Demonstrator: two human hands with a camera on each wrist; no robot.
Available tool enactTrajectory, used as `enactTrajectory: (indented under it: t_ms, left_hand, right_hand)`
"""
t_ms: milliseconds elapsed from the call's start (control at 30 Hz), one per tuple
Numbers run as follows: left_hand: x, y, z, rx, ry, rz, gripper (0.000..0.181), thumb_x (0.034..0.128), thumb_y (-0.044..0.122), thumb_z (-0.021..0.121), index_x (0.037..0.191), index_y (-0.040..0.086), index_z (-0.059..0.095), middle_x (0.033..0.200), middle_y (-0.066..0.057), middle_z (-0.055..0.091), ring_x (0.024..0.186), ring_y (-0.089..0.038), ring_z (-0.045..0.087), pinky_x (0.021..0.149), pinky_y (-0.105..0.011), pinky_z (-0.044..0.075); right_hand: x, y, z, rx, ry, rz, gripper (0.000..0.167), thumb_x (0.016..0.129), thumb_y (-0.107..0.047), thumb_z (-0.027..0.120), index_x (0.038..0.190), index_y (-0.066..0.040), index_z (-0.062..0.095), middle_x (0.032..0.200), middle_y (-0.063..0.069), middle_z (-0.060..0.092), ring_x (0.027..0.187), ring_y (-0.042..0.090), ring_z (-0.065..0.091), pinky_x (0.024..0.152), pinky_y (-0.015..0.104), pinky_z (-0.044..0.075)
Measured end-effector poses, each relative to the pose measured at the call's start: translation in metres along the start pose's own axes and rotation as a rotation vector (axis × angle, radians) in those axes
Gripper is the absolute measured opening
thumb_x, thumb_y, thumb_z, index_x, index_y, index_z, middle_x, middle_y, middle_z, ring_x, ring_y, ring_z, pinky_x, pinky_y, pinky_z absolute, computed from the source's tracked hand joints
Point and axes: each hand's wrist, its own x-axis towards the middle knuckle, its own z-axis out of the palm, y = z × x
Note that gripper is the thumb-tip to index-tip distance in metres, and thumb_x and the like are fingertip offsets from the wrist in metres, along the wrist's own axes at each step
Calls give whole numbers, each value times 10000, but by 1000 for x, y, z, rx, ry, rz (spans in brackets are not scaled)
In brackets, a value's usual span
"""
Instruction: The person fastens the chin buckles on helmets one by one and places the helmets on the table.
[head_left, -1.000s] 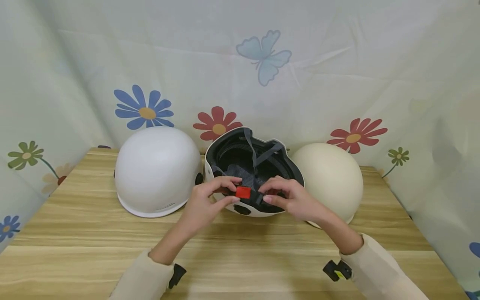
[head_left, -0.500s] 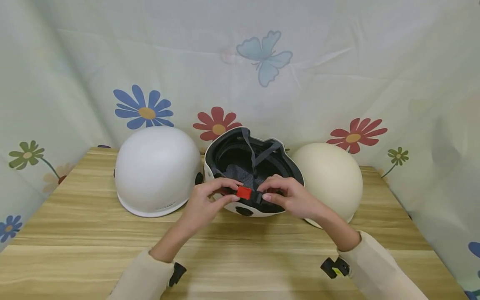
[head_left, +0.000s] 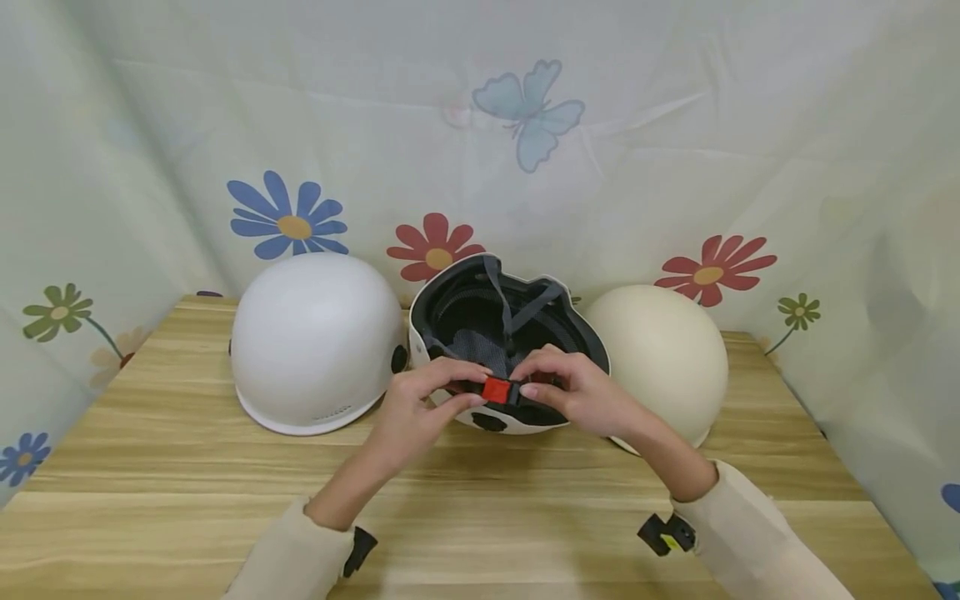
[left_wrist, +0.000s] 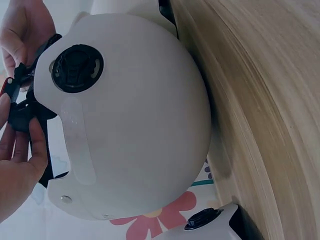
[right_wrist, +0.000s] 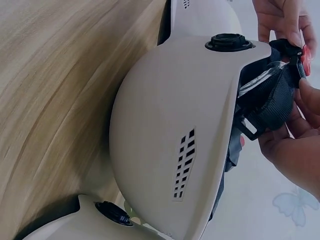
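An upturned cream-white helmet [head_left: 471,312] lies in the middle, its dark lining and grey straps facing up. Over its near rim, my left hand [head_left: 412,408] pinches the red part [head_left: 496,390] of the chin-strap buckle between thumb and fingers. My right hand [head_left: 581,392] pinches the black part [head_left: 514,394] from the other side. The two parts meet end to end; whether they are latched cannot be seen. In the left wrist view, a round black knob [left_wrist: 77,68] shows on the helmet's shell. Slotted vents [right_wrist: 185,165] mark the shell in the right wrist view.
A white helmet [head_left: 317,337] stands dome-up on the left, close beside the middle one. On the right sits a cream helmet [head_left: 663,358], partly behind my right forearm. All rest on a wood-grain table [head_left: 480,525] before a flowered curtain [head_left: 637,192].
The red buckle part has moved slightly right with my left hand. The dark stretch between it and the right hand's black part has shortened. The helmets have stayed in place.
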Motion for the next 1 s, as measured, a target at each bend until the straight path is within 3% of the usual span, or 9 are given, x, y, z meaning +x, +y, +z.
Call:
enactTrajectory:
  t_ms: [167,300,533,767,1000]
  left_hand:
    - [0,2,-2,19,-29,-70,255,735,19,721,984,39,666,974,-61,659,784,-150,603,657,-281,522]
    - [0,2,-4,59,-43,-140,250,754,50,717,998,46,660,1005,-49,648,842,-155,586,693,-296,520]
    - [0,-1,-5,145,-29,-212,249,769,9,705,1012,22,654,1039,-75,634,923,-189,584,745,-281,519]
    - [-3,-4,-8,177,-31,-244,344,784,46,707,1118,14,633,1184,-93,580,1044,-219,549,774,-305,512]
    - [-6,-3,-14,152,-49,-260,324,803,83,698,1119,37,643,1263,-88,535,1147,-228,494,828,-361,492]
  right_hand:
    - [-1,1,0,3,-2,37,145,863,-33,602,999,-45,651,893,11,559,804,193,474,677,325,445]
    - [-1,4,1,-9,9,13,195,855,-29,616,1048,-51,637,975,32,585,834,203,502,698,325,465]
    - [-4,13,-1,-21,34,-24,306,821,-21,658,1122,-36,606,1174,83,570,1093,240,495,882,479,426]
    - [-13,20,-5,-18,33,46,370,795,-57,697,1150,-53,594,1187,50,557,1129,213,460,938,504,373]
    - [-22,27,-9,-42,12,60,397,787,-103,717,1160,-62,589,1181,38,556,1112,208,447,943,467,365]
